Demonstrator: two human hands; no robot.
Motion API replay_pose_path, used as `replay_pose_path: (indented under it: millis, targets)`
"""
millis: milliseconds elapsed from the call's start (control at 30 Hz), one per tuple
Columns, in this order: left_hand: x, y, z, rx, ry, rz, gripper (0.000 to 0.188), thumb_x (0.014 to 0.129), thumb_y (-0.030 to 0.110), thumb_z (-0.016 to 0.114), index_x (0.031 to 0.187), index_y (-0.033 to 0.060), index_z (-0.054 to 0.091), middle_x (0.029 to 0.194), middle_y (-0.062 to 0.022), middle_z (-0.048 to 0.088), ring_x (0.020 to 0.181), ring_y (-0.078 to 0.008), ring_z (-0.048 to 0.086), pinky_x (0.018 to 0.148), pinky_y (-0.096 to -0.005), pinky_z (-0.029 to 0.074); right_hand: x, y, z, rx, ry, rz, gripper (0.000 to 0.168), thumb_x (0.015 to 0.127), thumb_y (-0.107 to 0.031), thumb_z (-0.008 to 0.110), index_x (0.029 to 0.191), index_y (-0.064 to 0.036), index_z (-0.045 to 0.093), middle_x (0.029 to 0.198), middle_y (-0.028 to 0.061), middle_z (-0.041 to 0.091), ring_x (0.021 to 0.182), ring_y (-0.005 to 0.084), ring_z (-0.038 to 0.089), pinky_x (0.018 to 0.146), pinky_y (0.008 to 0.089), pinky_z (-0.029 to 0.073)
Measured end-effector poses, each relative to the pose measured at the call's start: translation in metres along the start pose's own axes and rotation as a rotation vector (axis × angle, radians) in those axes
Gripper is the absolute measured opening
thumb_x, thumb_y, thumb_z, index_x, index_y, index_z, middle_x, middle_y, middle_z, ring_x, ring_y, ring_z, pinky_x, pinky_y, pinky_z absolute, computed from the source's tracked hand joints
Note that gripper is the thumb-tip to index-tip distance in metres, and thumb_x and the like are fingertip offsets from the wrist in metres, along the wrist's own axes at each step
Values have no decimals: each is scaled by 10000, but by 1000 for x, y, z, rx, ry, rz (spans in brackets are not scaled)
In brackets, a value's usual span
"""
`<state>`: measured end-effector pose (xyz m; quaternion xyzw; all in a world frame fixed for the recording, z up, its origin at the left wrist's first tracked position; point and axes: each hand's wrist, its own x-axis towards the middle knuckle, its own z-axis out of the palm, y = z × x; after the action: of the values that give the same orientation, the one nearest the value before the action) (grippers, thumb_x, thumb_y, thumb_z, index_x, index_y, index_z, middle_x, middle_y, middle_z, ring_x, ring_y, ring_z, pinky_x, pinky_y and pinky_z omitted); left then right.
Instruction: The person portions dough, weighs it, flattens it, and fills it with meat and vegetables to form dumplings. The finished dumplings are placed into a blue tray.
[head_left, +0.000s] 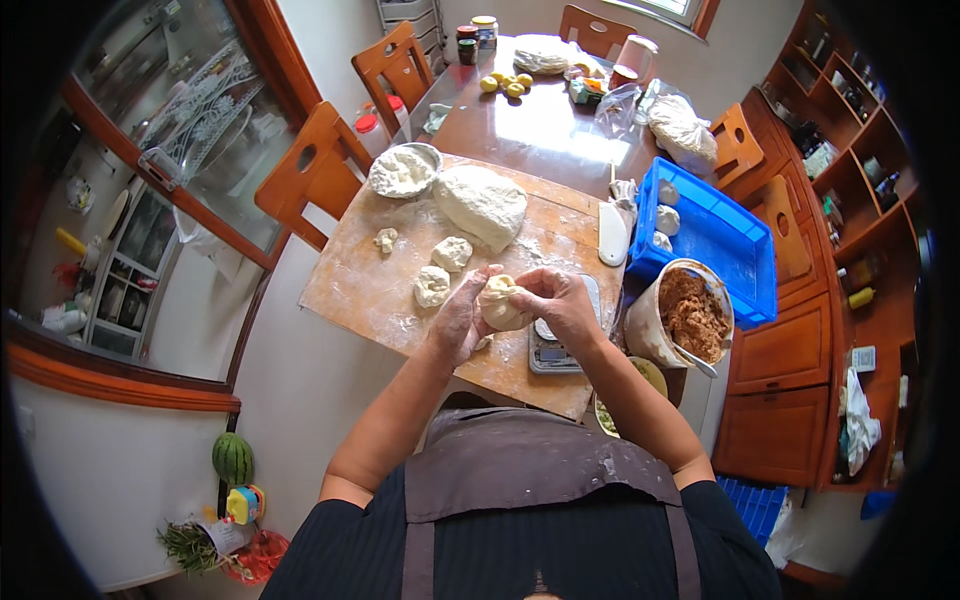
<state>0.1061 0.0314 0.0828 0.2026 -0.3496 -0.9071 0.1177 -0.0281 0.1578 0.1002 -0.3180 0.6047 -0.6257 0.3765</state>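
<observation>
A round, pleated ball of dough (504, 306) is held up above the floured wooden board (360, 292). My left hand (459, 319) cups it from the left side and below. The fingers of my right hand (559, 300) pinch the gathered dough at its top right. Two small dough lumps (442, 271) lie just beyond my left hand, and a smaller scrap of dough (386, 240) sits farther left. Behind them rests a large mass of dough (482, 204). Partly hidden under my right forearm is a kitchen scale (551, 356).
A bowl of flour (406, 171) stands at the board's far left corner. At right are a white scraper (613, 234), a blue crate (716, 225) holding several dough balls (667, 220), and a tub of brown filling (694, 311) with a spoon (697, 361). Wooden chairs (315, 169) flank the table.
</observation>
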Motion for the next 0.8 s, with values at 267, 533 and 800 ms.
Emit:
replay_pose_path:
  millis: [267,533,800]
  targets:
    - [-12,-19,-20,332,128,86,322,917,86,502,1213,10,601,1068,-100,664,923,-163,657,755,-291,562,-1,13,26,-611,-171,-260,256,842,-95,751,1046,10,636,693,-6,589,640,81,512,552,296,444]
    - [-48,2,-6,-102,205,200,328,882,288,618,1124,67,637,1082,-65,628,996,-206,617,827,-389,527,14,34,24,-84,-215,-189,184,985,-183,620,1055,-14,599,877,22,594,815,97,562,718,247,468]
    - [-65,-26,-50,166,733,527,158,785,168,627,891,74,696,821,-38,676,725,-207,621,677,-347,500,2,13,103,-678,-490,-411,204,893,-62,675,1085,3,671,760,25,574,708,122,552,611,279,475]
